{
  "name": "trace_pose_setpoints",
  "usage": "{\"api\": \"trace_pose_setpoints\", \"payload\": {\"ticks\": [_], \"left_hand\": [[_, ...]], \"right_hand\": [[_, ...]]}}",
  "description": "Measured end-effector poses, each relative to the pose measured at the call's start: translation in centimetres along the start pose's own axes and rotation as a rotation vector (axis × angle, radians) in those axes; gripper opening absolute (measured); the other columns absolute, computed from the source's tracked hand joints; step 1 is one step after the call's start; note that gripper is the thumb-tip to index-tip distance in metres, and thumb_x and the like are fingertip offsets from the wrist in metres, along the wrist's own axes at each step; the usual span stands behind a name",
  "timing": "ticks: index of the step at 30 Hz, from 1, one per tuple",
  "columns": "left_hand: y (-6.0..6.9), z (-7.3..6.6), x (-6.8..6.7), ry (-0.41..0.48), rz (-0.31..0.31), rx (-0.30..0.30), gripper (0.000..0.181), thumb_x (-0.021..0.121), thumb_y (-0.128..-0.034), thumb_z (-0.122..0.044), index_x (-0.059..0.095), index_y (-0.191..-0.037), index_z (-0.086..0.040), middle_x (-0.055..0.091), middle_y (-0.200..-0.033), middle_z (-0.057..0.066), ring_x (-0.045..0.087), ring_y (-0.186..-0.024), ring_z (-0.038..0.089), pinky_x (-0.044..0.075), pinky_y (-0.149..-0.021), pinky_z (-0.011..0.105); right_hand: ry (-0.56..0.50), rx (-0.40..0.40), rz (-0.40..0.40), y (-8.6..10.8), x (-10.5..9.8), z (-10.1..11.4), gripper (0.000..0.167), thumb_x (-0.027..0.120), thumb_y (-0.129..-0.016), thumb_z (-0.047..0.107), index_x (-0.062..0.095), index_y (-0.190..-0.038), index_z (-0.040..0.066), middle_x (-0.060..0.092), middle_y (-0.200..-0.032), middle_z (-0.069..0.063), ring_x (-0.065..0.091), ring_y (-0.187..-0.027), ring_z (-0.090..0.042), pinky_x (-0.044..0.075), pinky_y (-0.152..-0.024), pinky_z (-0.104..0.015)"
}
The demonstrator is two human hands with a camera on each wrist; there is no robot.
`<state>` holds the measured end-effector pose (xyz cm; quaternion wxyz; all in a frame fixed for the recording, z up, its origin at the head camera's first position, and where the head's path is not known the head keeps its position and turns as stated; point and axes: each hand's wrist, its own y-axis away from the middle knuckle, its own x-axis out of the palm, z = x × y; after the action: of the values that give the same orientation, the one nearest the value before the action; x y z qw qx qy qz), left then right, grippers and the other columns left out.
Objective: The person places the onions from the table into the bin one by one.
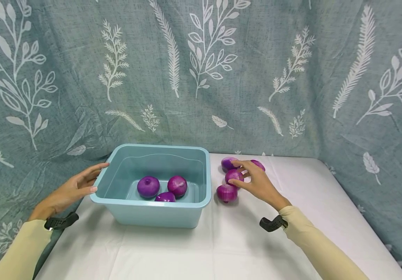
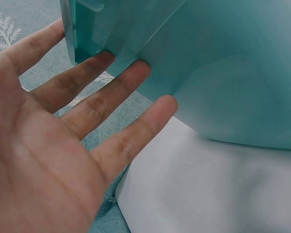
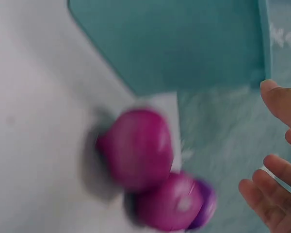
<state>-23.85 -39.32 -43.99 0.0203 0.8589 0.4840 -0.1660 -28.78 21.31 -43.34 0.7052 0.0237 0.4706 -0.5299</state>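
A light blue plastic tub (image 1: 155,216) holds three red onions, among them a dark purple one (image 1: 148,186) and a magenta one (image 1: 177,186). My left hand (image 1: 68,191) is at the tub's left side, its spread fingers at the rim and outer wall in the left wrist view. To the right of the tub, several red onions lie in a loose cluster, including a striped one (image 1: 227,193) at the front. My right hand (image 1: 259,186) hovers over this cluster, thumb and fingers apart, gripping nothing. In the right wrist view the onions (image 3: 138,149) look blurred.
A white cloth (image 1: 165,252) covers the table under the tub and onions. Behind it hangs a grey-green curtain (image 1: 229,128) with white leaf prints. Each wrist wears a dark band.
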Motion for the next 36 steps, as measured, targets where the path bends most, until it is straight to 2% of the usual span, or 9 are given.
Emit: {"api": "trace_pose_setpoints", "payload": {"ticks": [3,6,9,13,21,27,31,36], "left_hand": [[0.1,0.0,0.0,0.008,0.004,-0.002,0.069,0.045,-0.1082,0.0,0.015,-0.167,-0.02,0.013,-0.172,0.003,0.033,-0.144,-0.006,0.042,-0.106,0.017],[0.1,0.0,0.0,0.009,0.007,0.003,0.069,0.045,-0.1082,0.0,0.015,-0.167,-0.02,0.013,-0.172,0.003,0.032,-0.144,-0.005,0.042,-0.106,0.017],[0.1,0.1,0.0,0.008,0.007,0.003,0.069,0.045,-0.1083,0.0,0.015,-0.167,-0.02,0.013,-0.172,0.003,0.032,-0.145,-0.005,0.042,-0.106,0.017],[0.2,0.0,0.0,0.009,0.007,0.0,0.07,0.045,-0.1082,0.0,0.015,-0.167,-0.02,0.013,-0.172,0.004,0.032,-0.145,-0.005,0.042,-0.106,0.017],[0.1,-0.1,0.1,0.002,0.001,0.005,0.07,0.046,-0.108,0.001,0.015,-0.167,-0.02,0.015,-0.171,0.005,0.033,-0.144,-0.005,0.042,-0.106,0.017],[-0.1,-0.2,0.1,0.021,0.011,0.014,0.069,0.045,-0.1079,0.001,0.015,-0.167,-0.019,0.015,-0.171,0.004,0.036,-0.144,-0.002,0.044,-0.106,0.02],[-0.1,-0.1,0.1,0.023,0.015,0.015,0.069,0.045,-0.108,0.001,0.015,-0.167,-0.019,0.014,-0.171,0.004,0.035,-0.144,-0.003,0.044,-0.106,0.02],[0.0,-0.2,0.1,0.023,0.018,0.013,0.07,0.045,-0.1083,0.0,0.014,-0.167,-0.019,0.012,-0.172,0.003,0.033,-0.144,-0.005,0.043,-0.106,0.018]], "right_hand": [[0.07,0.074,-0.017,0.5,-0.3,-2.5,0.061,0.088,-0.085,0.022,0.061,-0.139,0.012,0.064,-0.121,-0.005,0.065,-0.103,-0.031,0.058,-0.089,-0.046],[0.117,0.125,-0.042,0.8,-0.7,-4.6,0.061,0.088,-0.085,0.022,0.062,-0.139,0.013,0.063,-0.115,-0.007,0.064,-0.102,-0.031,0.055,-0.092,-0.048],[0.153,0.166,-0.071,1.0,-1.1,-6.1,0.062,0.088,-0.085,0.023,0.062,-0.139,0.009,0.064,-0.119,-0.015,0.061,-0.109,-0.034,0.046,-0.1,-0.056],[0.184,0.23,-0.089,1.1,-1.5,-7.5,0.062,0.086,-0.087,0.03,0.061,-0.139,0.007,0.061,-0.127,-0.022,0.054,-0.115,-0.041,0.036,-0.103,-0.062],[0.225,0.326,-0.094,0.9,-1.7,-10.3,0.068,0.084,-0.089,0.034,0.057,-0.143,0.004,0.054,-0.134,-0.029,0.046,-0.121,-0.046,0.039,-0.098,-0.061],[0.233,0.462,-0.054,1.1,-1.9,-12.0,0.078,0.078,-0.092,0.042,0.047,-0.15,0.0,0.045,-0.14,-0.034,0.037,-0.128,-0.053,0.038,-0.101,-0.066],[0.226,0.533,-0.053,1.2,-1.9,-13.1,0.08,0.071,-0.096,0.049,0.043,-0.151,-0.002,0.047,-0.14,-0.036,0.042,-0.127,-0.052,0.038,-0.104,-0.066],[0.211,0.564,-0.051,1.2,-1.9,-14.2,0.082,0.065,-0.099,0.052,0.041,-0.15,-0.007,0.05,-0.136,-0.039,0.05,-0.123,-0.051,0.041,-0.104,-0.064]]}}
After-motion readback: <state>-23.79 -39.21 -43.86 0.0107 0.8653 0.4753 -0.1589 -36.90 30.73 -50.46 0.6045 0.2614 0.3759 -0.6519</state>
